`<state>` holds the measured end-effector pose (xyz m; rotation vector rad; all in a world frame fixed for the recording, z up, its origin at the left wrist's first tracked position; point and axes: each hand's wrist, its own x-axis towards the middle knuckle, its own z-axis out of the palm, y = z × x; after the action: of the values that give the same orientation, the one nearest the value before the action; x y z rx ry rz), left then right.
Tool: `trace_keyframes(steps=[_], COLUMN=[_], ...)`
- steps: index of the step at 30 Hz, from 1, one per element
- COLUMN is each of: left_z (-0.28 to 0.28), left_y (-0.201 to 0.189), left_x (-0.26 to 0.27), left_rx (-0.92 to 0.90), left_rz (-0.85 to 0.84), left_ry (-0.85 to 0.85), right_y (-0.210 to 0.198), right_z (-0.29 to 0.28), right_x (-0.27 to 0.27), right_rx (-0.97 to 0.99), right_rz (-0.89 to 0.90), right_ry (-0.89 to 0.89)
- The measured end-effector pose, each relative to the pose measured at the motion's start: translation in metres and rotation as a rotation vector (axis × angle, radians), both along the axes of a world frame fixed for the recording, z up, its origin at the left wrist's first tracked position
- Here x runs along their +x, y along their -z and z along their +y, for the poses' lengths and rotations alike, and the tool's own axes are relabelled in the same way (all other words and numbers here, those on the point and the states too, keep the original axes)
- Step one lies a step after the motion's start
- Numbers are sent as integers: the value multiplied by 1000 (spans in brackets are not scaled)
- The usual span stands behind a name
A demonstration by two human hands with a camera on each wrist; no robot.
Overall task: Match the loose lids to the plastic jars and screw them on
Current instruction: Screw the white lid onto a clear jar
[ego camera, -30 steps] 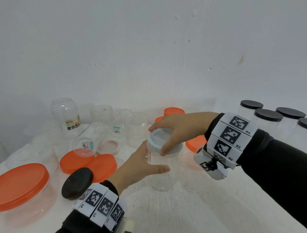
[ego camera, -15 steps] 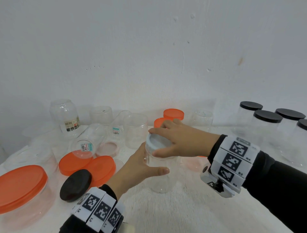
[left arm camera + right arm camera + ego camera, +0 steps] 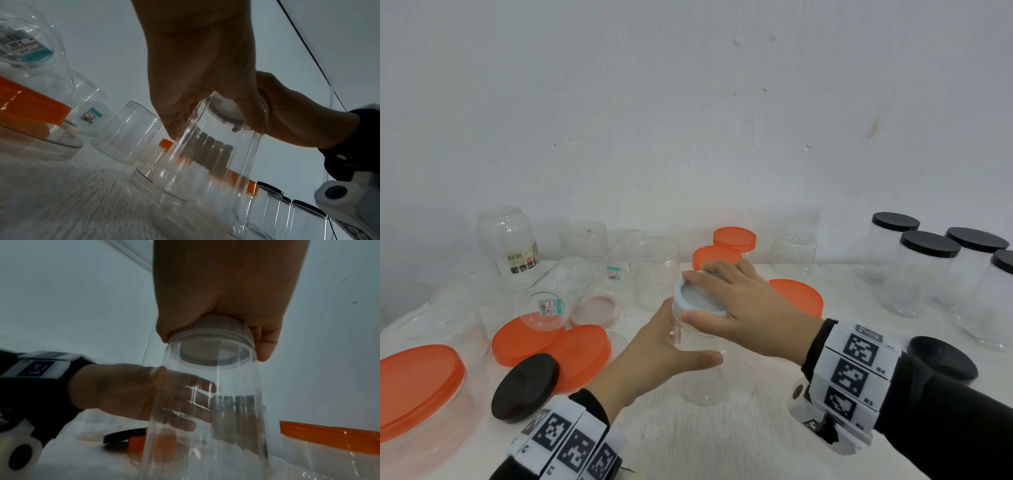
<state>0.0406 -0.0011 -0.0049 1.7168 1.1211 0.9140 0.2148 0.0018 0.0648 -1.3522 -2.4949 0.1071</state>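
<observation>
The right hand (image 3: pixel 743 308) grips the pale grey round screw lid (image 3: pixel 697 298) from above, thumb and fingers curled round its ribbed rim, while the left hand (image 3: pixel 654 359) wraps the wall of the tall clear plastic jar (image 3: pixel 702 377) just below. The jar stands upright on the white bench (image 3: pixel 722 445), long axis vertical, mouth up under the lid. Empty and thin-walled, it is likely light, smooth and slippery, and may flex if squeezed; a hold high near the stiffer neck should resist the twist best. Orange lids (image 3: pixel 571 349) and black-lidded jars (image 3: pixel 928 270) stand around, well apart.
</observation>
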Motion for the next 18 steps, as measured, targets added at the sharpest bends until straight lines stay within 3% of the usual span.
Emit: trace_keyframes(steps=[5,9,18], left_z=[-2,-2,-2], left_y=[-1,0,-15], left_x=[-1,-3,-5], left_rx=[-3,-25,-93], left_rz=[28,30,105], left_ry=[-16,-19,19], right_y=[-3,-6,-5], right_z=[7,21,113], right_x=[19,53,162], right_rx=[-156,-170,-126], right_rz=[42,44,69], right_ry=[-134,-195,124])
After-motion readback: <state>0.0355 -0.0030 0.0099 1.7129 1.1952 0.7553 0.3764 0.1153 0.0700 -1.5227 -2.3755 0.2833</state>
